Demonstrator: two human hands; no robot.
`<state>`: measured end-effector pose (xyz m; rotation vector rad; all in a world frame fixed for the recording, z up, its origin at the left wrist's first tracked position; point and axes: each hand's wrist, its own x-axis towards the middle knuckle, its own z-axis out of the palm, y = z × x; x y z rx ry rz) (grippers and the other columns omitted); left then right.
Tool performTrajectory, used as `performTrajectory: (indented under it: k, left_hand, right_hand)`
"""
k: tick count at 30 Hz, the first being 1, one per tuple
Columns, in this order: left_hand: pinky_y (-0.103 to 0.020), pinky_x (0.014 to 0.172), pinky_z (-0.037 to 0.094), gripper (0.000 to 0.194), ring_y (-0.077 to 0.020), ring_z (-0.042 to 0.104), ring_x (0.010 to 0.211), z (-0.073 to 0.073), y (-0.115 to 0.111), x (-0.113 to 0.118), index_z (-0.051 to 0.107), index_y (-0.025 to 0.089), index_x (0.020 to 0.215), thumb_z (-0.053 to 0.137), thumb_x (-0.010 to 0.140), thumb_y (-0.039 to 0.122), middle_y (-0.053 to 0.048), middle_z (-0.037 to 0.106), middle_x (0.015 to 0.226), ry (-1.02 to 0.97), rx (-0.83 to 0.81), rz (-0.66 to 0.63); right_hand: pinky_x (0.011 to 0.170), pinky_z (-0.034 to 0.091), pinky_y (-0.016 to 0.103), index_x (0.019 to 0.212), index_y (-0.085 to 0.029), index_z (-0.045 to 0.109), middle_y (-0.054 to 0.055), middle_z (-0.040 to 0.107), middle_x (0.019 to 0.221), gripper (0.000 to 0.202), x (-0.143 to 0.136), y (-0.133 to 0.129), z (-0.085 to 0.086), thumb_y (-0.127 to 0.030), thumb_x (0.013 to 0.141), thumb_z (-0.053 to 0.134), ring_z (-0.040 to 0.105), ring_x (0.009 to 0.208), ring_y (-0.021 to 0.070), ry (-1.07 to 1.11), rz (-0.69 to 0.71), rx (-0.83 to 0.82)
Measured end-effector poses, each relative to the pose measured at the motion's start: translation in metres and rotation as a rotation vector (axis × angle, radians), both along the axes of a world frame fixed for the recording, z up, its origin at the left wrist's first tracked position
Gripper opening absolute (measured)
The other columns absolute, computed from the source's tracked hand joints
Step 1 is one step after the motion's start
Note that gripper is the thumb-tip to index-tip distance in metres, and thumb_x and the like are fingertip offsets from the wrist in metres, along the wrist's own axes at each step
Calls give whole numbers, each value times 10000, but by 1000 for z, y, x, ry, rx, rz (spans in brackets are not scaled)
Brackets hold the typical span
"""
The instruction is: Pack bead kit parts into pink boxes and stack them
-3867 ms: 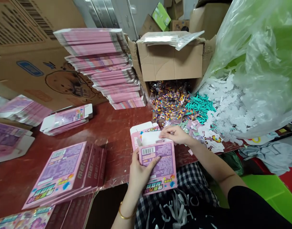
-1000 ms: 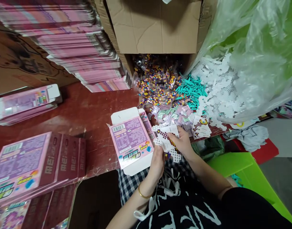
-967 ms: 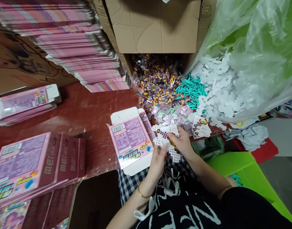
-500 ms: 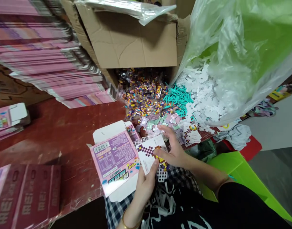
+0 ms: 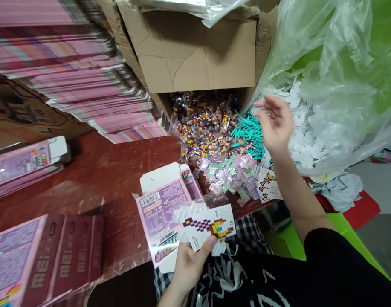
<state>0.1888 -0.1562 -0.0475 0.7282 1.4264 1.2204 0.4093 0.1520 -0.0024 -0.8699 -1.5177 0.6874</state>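
Observation:
My left hand [image 5: 192, 262] is closed on a printed pattern card [image 5: 211, 226], its thumb on top. White grid pieces [image 5: 190, 213] and part of a clear bag stick out from under the card. A flattened pink and purple box [image 5: 165, 209] lies just left of that hand. My right hand [image 5: 275, 123] is raised, fingers apart and bent, with nothing seen in it. It hovers over the edge between a heap of teal sticks [image 5: 250, 133] and a pile of white grid sheets [image 5: 305, 140]. More pattern cards [image 5: 269, 183] lie below my right forearm.
Bags of coloured beads [image 5: 208, 128] spill from a cardboard box [image 5: 198, 55]. Small pink and green sachets [image 5: 233, 172] lie before them. Stacks of pink boxes [image 5: 96, 94] stand on the left. A clear plastic sheet [image 5: 342, 85] hangs at right above a green bin [image 5: 337, 230].
My right hand has let go of the card and moved up and right to the teal sticks. My left hand keeps the card, now turned flatter. The view has shifted left.

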Motion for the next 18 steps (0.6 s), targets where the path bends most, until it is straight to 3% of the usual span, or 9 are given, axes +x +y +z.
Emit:
performTrajectory:
  k: [2, 4, 7, 9, 11, 14, 16, 18]
  left_hand:
    - [-396, 898, 572, 606, -327, 723, 946, 3, -4, 0, 731, 138, 1068, 841, 645, 559, -133, 779, 960, -8, -3, 11]
    - [-393, 879, 577, 728, -334, 720, 977, 4, -5, 1, 679, 140, 1193, 858, 622, 554, -138, 775, 1006, -43, -40, 46]
    - [-424, 962, 543, 816, -345, 700, 1061, 3, 2, 5, 610, 139, 1299, 863, 628, 527, -155, 752, 1115, -133, -77, 117]
    - [-460, 1044, 492, 806, -346, 679, 1116, 2, 8, 6, 594, 141, 1323, 850, 652, 510, -158, 733, 1175, -200, -105, 152]
    - [-482, 1115, 431, 786, -342, 648, 1184, 1, 12, 5, 587, 151, 1334, 842, 674, 492, -154, 712, 1231, -249, -129, 161]
    - [-488, 1171, 365, 797, -329, 594, 1268, -3, 13, 4, 554, 166, 1368, 845, 691, 469, -149, 675, 1305, -288, -125, 124]
    - [-492, 1166, 374, 820, -326, 587, 1277, -6, 14, 6, 529, 172, 1389, 851, 692, 460, -149, 667, 1318, -329, -101, 115]
    - [-484, 1154, 391, 828, -323, 590, 1273, -7, 17, 11, 532, 162, 1379, 862, 678, 452, -150, 677, 1300, -373, -58, 143]
  right_hand:
    - [1084, 451, 498, 1383, -154, 509, 160, 568, 1336, 550, 13, 50, -21, -272, 862, 643, 576, 1229, 288, -136, -286, -83]
    - [1077, 441, 501, 1209, -60, 628, 201, 657, 1159, 462, 24, 89, -50, -193, 774, 709, 614, 1154, 317, -339, -489, -256]
    - [952, 515, 442, 916, -65, 719, 142, 718, 810, 180, 30, 119, -83, -163, 767, 689, 697, 903, 296, -445, -460, -395]
    - [849, 547, 401, 855, -84, 725, 95, 696, 669, 133, 30, 125, -89, -182, 805, 651, 702, 745, 263, -426, -446, -384]
    - [766, 556, 375, 910, -80, 727, 86, 695, 646, 195, 35, 124, -80, -228, 853, 612, 689, 659, 241, -400, -469, -363]
    - [660, 553, 347, 1002, -59, 713, 111, 718, 716, 291, 46, 108, -53, -303, 896, 593, 676, 610, 221, -348, -512, -327]
    - [592, 543, 332, 1000, -70, 716, 100, 718, 720, 300, 47, 75, -38, -333, 904, 608, 658, 572, 204, -287, -499, -231]
    - [557, 534, 323, 962, -123, 730, 66, 712, 702, 262, 37, 18, -31, -360, 906, 634, 642, 554, 190, -267, -442, -8]
